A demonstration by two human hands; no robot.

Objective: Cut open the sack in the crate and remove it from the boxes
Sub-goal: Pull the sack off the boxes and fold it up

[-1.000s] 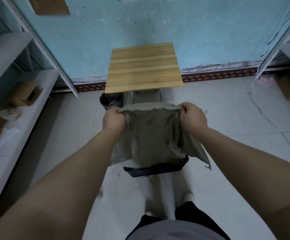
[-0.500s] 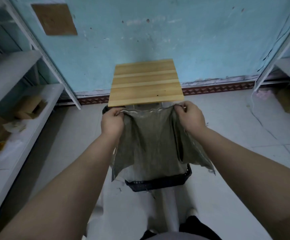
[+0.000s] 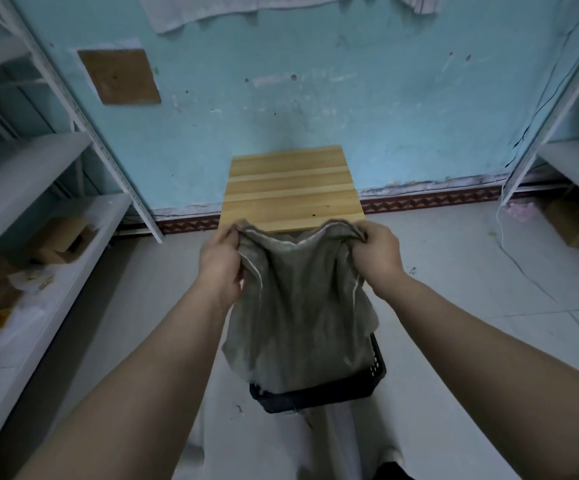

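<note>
At frame centre the grey-green woven sack (image 3: 298, 306) is being held up by its top edge, left hand (image 3: 220, 263) and right hand (image 3: 378, 252) clenched on it, hanging limp over the black crate (image 3: 315, 393); removal judged nearly complete, boxes not visible.

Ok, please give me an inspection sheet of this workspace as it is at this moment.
Surface: pale tiled floor; wooden table by the wall.
Job's things: grey sack held up over the black crate; boxes hidden.
Clutter: cardboard boxes on the left shelf.
Grippers: left hand and right hand grip the sack's top edge.
Cables: thin wires on the right wall.
Surroundings: blue wall, white shelving on both sides.
</note>
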